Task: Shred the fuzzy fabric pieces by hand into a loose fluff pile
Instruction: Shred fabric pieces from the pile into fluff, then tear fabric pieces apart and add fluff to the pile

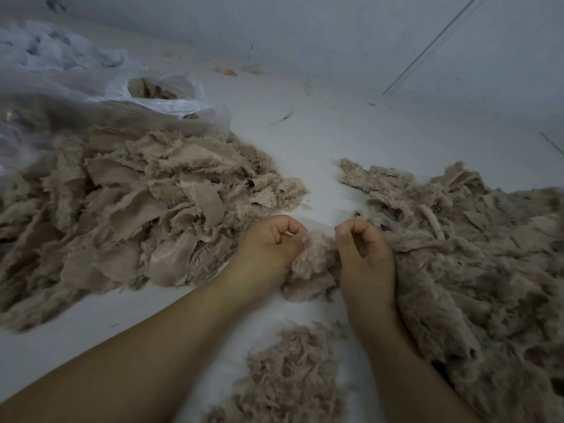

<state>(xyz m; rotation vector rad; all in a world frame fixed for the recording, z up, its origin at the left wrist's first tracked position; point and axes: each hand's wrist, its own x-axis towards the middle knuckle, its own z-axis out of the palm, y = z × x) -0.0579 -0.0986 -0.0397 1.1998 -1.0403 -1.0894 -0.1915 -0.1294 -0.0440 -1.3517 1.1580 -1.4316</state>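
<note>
Pinching one beige fabric piece point(314, 264) between left hand point(268, 248) and right hand point(363, 254), fingers curled, mid-floor point(305, 132). Flanked by fabric scraps point(128, 206) and plastic bag point(91, 87) leftward, fluff pile point(473, 254) rightward, small fluff clump point(287, 377) by the near edge.

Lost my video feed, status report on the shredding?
Left hand and right hand both pinch one fuzzy piece. Fluff pile below. Nothing in the way.

Dim, bluish light falls on a pale floor point(305, 141) meeting a pale wall point(305, 22).
</note>
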